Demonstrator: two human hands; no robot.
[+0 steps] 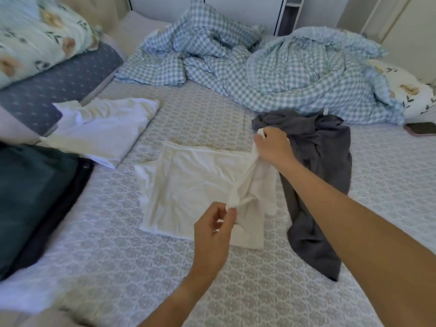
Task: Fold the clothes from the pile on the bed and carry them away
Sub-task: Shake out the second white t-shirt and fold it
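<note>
Nearest us, our left hand pinches the near end of a thin white cotton garment spread on the patterned bed; our right hand grips its far end, the raised edge running near-to-far along its right side.

The bed wears a patterned sheet. On it lie a white garment spread flat, a grey garment crumpled just beside it, a folded white piece, a checked quilt bunched at the far side, a phone, pillows, and what may be dark folded clothes.
</note>
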